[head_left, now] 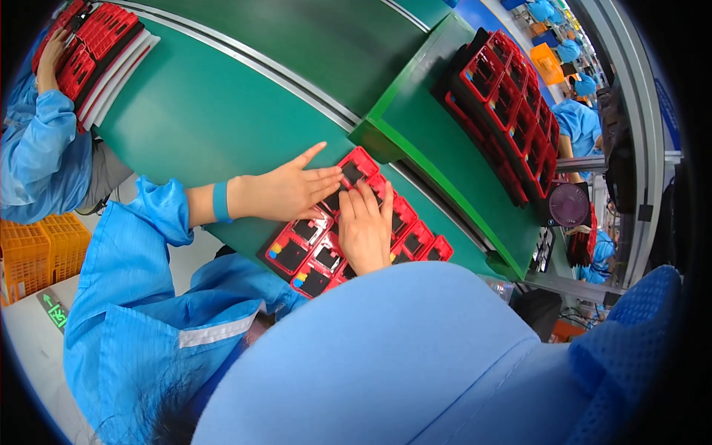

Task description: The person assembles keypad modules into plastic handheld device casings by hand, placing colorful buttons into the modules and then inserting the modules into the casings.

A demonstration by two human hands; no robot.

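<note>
A red tray with several square cells lies on the green table in front of me. Black square parts sit in its cells, some with small blue and yellow bits. My left hand, with a blue wristband, reaches over the tray's far left side. Its fingers are stretched out and its thumb points away. Over the middle cells lies my right hand, fingers extended, fingertips down at the tray near the left fingertips. No held thing shows in either hand; what lies under the fingertips is hidden.
A green raised shelf holds stacked red trays at the right. At the far left, a co-worker's hand touches another stack of red trays. Orange crates stand on the floor. A blue cap covers the lower middle.
</note>
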